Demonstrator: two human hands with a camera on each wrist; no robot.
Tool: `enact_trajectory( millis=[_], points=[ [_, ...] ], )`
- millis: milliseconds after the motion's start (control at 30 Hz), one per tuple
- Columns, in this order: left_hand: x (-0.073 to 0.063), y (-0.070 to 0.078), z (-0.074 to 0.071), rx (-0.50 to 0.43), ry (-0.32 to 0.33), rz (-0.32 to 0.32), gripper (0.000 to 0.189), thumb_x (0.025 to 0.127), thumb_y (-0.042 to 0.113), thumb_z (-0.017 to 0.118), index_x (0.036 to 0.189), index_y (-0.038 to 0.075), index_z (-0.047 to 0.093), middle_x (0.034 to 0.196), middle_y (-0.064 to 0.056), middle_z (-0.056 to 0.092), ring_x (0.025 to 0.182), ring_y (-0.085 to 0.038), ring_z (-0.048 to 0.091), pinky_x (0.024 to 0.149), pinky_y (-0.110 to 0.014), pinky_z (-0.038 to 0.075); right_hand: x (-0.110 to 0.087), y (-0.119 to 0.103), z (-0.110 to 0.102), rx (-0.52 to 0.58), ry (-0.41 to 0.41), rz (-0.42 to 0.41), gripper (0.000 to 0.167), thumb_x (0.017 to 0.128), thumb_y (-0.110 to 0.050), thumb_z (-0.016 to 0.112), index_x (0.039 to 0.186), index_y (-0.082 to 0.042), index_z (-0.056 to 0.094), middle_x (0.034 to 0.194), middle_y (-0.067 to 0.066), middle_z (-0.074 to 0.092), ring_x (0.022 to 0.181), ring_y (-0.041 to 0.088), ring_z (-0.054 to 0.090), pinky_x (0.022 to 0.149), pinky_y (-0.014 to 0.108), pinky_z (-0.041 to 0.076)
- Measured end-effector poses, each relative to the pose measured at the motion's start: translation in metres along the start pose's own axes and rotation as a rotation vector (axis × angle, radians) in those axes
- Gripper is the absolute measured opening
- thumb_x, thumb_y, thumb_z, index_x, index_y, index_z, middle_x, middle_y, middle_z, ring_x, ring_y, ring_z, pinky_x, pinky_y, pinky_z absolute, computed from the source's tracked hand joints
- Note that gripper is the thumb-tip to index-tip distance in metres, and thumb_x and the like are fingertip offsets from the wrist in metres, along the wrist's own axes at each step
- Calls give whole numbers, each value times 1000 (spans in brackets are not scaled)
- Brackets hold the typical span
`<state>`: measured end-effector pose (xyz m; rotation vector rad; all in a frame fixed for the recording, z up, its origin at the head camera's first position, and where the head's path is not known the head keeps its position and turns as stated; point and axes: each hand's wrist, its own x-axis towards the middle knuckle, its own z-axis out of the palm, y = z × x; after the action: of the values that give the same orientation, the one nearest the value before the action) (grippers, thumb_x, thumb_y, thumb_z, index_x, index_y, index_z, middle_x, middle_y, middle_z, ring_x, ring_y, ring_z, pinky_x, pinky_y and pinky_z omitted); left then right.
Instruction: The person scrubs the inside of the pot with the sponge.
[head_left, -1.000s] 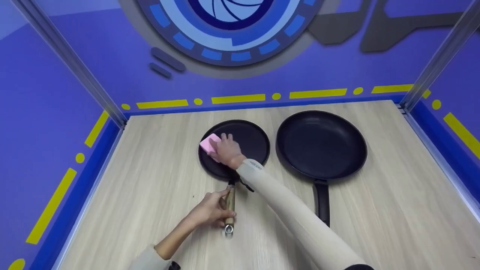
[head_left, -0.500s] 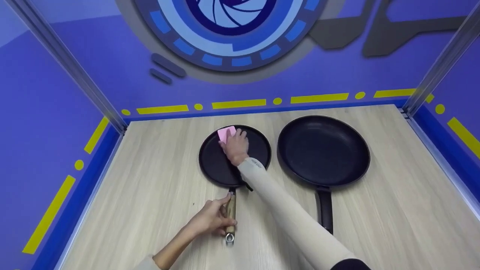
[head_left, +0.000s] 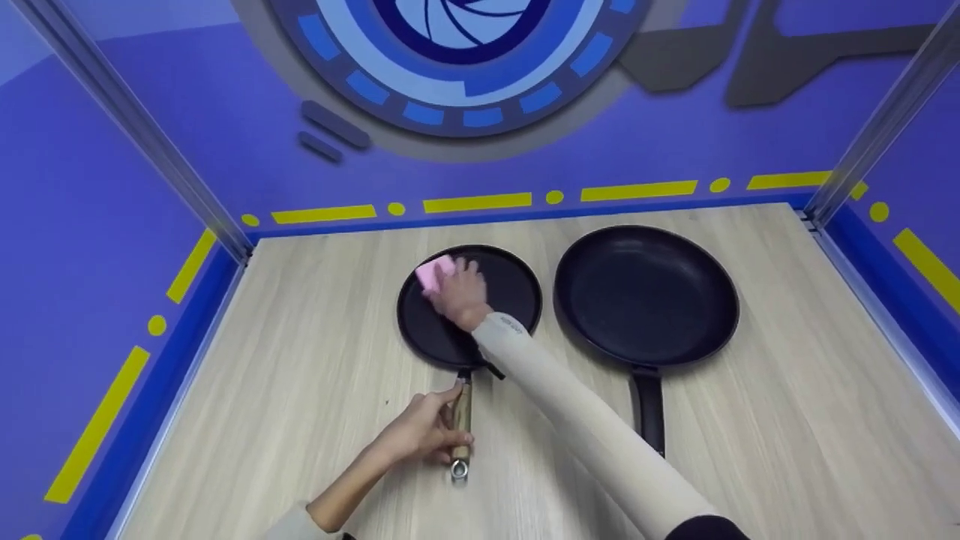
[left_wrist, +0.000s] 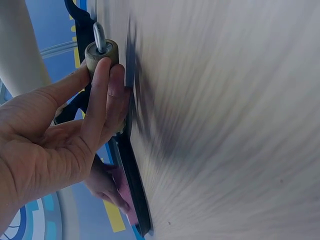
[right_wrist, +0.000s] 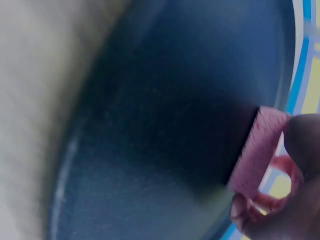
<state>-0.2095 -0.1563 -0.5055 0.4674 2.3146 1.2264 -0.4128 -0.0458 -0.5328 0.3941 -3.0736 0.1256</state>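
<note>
A small flat black pan (head_left: 501, 285) with a wooden handle (head_left: 463, 409) lies on the table. My left hand (head_left: 424, 429) grips that handle, thumb near the pan end and fingers round it, as the left wrist view also shows. In my right hand (head_left: 459, 295) is a pink sponge (head_left: 431, 271), placed over the upper left part of the pan's inner surface. The right wrist view shows the sponge (right_wrist: 257, 155) pinched between thumb and fingers, its lower face against the dark pan (right_wrist: 165, 125). Part of the pan is hidden under the right hand and sleeve.
A larger black frying pan (head_left: 646, 296) sits just right of the small one, its black handle (head_left: 649, 412) pointing toward me and partly behind my right sleeve (head_left: 585, 427). Blue-purple panels (head_left: 450, 176) wall the wooden table (head_left: 315, 337) at the back and both sides.
The sponge in my right hand went from the pan's left side up toward its far rim, then back left and slightly nearer. My left hand keeps its grip on the handle.
</note>
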Motion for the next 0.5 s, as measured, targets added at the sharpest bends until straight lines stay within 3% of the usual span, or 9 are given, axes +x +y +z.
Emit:
enact_trajectory(
  millis=[100,300,500],
  points=[
    [-2,0,-1,-12,-1,-11,88,87,8,81,155,-10,28,81,-10,69,57,-10,64,52,-36,65,-11,-8,-3,-27,-7,-129,63,104,-61,43,153,-22,45,136,22,55,119,38,56,89,43,62],
    [-4,4,-2,-3,3,-30,88,88,7,80,155,-11,27,81,-8,68,58,-10,64,52,-34,64,-28,-16,-13,-82,-30,-296,60,104,-56,46,155,-24,44,133,20,57,118,35,57,94,44,61],
    [-7,7,-4,44,26,-2,86,88,6,80,153,-15,29,77,-10,69,55,-11,64,51,-38,64,-25,-7,-17,-10,-55,-369,58,104,-51,50,155,-24,45,132,22,57,122,37,55,104,46,56]
  ],
)
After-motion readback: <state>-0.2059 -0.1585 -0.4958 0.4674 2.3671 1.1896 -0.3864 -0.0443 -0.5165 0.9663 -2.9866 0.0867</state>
